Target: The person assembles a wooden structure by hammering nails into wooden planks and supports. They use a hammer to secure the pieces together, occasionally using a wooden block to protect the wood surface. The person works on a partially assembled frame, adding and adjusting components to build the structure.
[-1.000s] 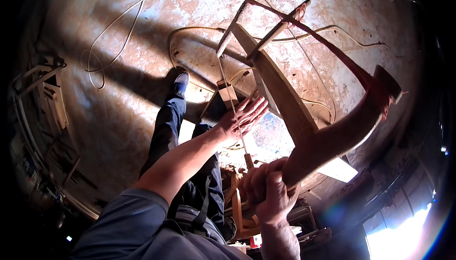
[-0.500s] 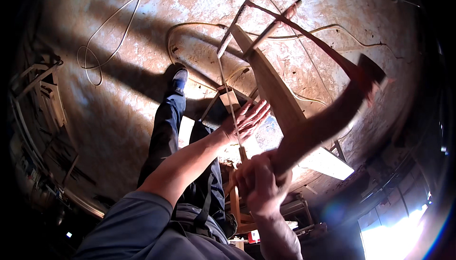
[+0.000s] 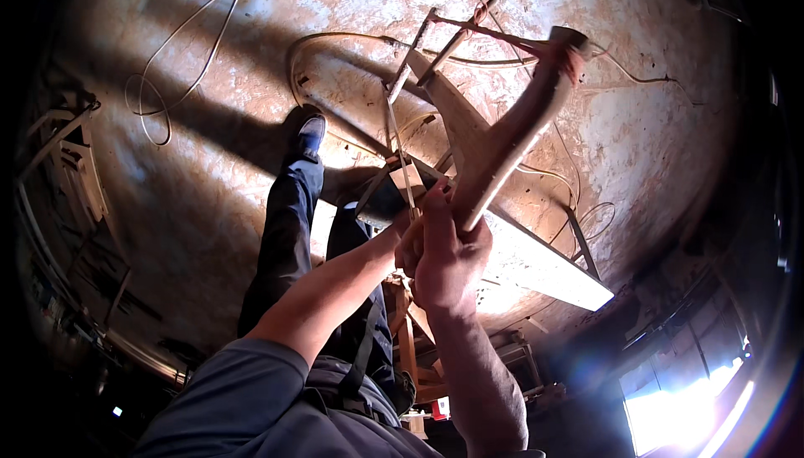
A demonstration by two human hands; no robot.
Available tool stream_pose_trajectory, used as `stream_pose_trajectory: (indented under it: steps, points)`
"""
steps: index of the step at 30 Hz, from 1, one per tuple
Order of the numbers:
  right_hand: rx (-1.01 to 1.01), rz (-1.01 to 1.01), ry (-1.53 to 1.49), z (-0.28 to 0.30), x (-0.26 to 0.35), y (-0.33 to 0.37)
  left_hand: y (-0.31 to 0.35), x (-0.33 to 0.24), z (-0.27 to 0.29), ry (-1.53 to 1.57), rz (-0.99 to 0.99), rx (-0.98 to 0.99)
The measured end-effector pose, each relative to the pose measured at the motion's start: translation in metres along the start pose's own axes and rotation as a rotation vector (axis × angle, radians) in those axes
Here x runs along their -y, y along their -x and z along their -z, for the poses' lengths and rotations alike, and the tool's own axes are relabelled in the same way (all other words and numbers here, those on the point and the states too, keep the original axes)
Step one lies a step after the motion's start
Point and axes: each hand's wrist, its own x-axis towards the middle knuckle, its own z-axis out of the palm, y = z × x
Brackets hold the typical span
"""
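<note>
My right hand (image 3: 444, 261) is closed around the lower end of a wooden frame saw (image 3: 523, 123), at the foot of its thick curved arm. A twisted cord (image 3: 502, 35) joins that arm's top to the thinner far arm (image 3: 412, 56). The narrow saw blade (image 3: 397, 136) runs down from the far arm toward my right hand. My left hand (image 3: 403, 225) is mostly hidden behind the right, low beside the blade; its fingers cannot be made out. A pale wood piece (image 3: 408, 177) lies under the blade line, on a dark support.
A brightly lit board (image 3: 544, 265) slants off to the right on a stand. A hose (image 3: 335, 35) and a thin cable (image 3: 209, 48) lie across the floor. My shoe (image 3: 311, 134) is ahead on the left. Wooden frames (image 3: 79, 165) stand at the far left.
My right hand and the saw have moved forward, away from me, and the saw's thick arm has swung left and more upright. My left hand, open and in sight before, is now largely covered.
</note>
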Motion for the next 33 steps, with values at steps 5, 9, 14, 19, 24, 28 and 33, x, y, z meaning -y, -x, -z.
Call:
stream_pose_trajectory:
  steps: [5,9,14,19,24,28,33]
  points:
    - [-0.009,-0.078,-0.058,-0.002,0.019,0.019,-0.005,-0.017,-0.002,-0.095,-0.060,-0.009]
    - [-0.052,-0.043,0.039,-0.013,0.017,0.017,-0.003,-0.008,0.005,-1.370,-0.268,0.019]
    - [-0.096,-0.054,0.195,-0.025,-0.008,-0.040,-0.008,-0.011,0.008,-1.378,-0.325,0.021]
    - [-0.076,-0.073,0.198,-0.027,-0.023,-0.062,-0.021,-0.011,0.013,-2.380,-0.413,-0.011]
    - [-0.096,-0.178,0.014,-0.035,0.010,-0.049,-0.026,-0.006,0.018,-3.075,-0.324,0.187]
    - [0.118,-0.010,-0.464,0.001,0.056,-0.004,-0.014,0.012,0.016,-2.384,-0.502,0.113]
    - [0.188,0.415,-0.310,0.046,0.062,0.006,-0.014,-0.034,0.024,-2.245,-0.737,0.498]
